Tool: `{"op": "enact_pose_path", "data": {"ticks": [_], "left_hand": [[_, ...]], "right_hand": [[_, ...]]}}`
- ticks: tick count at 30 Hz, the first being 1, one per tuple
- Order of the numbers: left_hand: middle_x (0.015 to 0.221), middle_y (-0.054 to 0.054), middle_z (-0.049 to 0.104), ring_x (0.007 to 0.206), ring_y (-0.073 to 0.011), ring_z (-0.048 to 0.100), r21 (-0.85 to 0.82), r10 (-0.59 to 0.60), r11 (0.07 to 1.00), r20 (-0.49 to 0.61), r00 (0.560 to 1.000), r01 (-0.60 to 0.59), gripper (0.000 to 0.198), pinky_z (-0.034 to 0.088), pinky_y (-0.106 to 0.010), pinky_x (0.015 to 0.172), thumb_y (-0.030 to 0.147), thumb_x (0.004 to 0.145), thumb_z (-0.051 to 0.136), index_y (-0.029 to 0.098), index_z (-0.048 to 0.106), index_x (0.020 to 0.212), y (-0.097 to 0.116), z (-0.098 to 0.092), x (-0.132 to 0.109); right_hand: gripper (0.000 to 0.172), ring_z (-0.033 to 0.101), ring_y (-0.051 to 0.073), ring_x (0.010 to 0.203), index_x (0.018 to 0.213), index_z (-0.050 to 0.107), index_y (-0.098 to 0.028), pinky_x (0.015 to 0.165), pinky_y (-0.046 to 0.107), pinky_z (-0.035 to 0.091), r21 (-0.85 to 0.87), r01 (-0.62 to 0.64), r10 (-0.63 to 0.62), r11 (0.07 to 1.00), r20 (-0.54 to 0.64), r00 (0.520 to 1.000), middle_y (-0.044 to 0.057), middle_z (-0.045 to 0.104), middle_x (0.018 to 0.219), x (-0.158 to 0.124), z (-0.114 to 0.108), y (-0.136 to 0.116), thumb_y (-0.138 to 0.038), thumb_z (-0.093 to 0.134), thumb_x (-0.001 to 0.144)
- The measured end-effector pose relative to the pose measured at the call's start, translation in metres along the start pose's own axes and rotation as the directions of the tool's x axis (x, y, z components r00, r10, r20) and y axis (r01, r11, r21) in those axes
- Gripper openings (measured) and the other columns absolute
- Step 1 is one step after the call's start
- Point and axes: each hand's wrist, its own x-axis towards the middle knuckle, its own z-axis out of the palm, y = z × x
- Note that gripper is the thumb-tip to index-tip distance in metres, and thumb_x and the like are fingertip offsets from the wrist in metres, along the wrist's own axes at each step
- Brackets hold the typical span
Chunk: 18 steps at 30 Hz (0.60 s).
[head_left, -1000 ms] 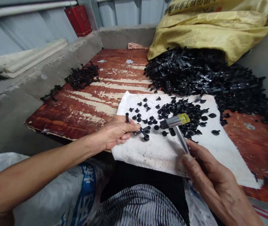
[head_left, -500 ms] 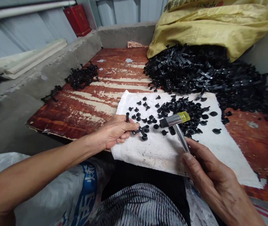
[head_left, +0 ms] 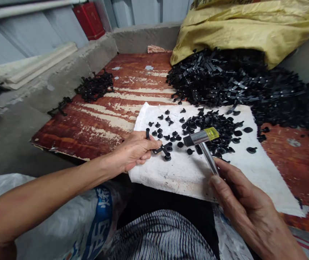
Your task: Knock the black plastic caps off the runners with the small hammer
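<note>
Between thumb and fingers, my left hand (head_left: 135, 150) pinches a black folding bracket with crossed arms (head_left: 165, 148) over the white cloth (head_left: 176, 177). Round black feet sit at the ends of its arms; part of it is hidden by my fingers. My right hand (head_left: 246, 206) is wrapped round the metal handle of a small mallet (head_left: 201, 137). One end of the mallet's head is black, the other clear yellow. The head is raised above the cloth, to the right of the bracket and apart from it. Loose black suction-cup-like pieces (head_left: 216, 126) lie heaped and scattered on the cloth.
A big pile of black brackets (head_left: 241, 83) spills from a yellow woven sack (head_left: 246, 32) at the back right. A smaller heap of black brackets (head_left: 96, 86) lies at the left of the worn red board (head_left: 94, 122). A concrete ledge (head_left: 94, 54) borders it.
Both hands keep nearly the same pose, with the bracket and mallet still held. The view has shifted very slightly.
</note>
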Motion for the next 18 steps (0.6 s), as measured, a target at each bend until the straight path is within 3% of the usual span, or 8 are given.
{"op": "enact_pose_path", "data": {"ticks": [7,12,18], "left_hand": [[0.05,0.004,0.05,0.03,0.0011,0.027,0.067,0.023,0.998,-0.023,0.999,-0.021,0.025,0.013,-0.015,0.03,0.006,0.083,0.06,0.015,0.047,0.064,0.0011,0.0022,-0.0036],[0.043,0.008,0.038,0.029,-0.0005,0.026,0.063,0.041,0.997,-0.047,0.998,-0.038,0.025,0.013,-0.016,0.03,0.005,0.08,0.063,0.016,0.048,0.062,0.001,0.0014,0.0001],[0.042,0.009,0.035,0.03,-0.001,0.026,0.086,0.033,0.996,-0.075,0.997,-0.026,0.028,0.014,-0.017,0.03,0.005,0.079,0.064,0.017,0.046,0.061,0.0017,0.0048,-0.0013]], "right_hand": [[0.038,0.071,0.026,0.1,0.125,0.06,-0.012,0.087,0.036,0.059,-0.017,0.053,-0.053,0.998,0.007,0.999,0.016,0.072,0.113,0.002,-0.0002,-0.0014,-0.031,0.047,0.095],[0.038,0.073,0.025,0.094,0.123,0.06,-0.01,0.079,0.033,0.061,-0.002,0.067,-0.067,0.998,0.017,0.998,0.017,0.074,0.108,0.0029,-0.0004,-0.0022,-0.031,0.044,0.096],[0.039,0.074,0.025,0.085,0.124,0.06,-0.011,0.077,0.036,0.061,0.028,0.033,-0.034,0.999,0.04,0.999,0.016,0.074,0.104,0.0026,-0.0024,-0.0008,-0.033,0.044,0.096]]}}
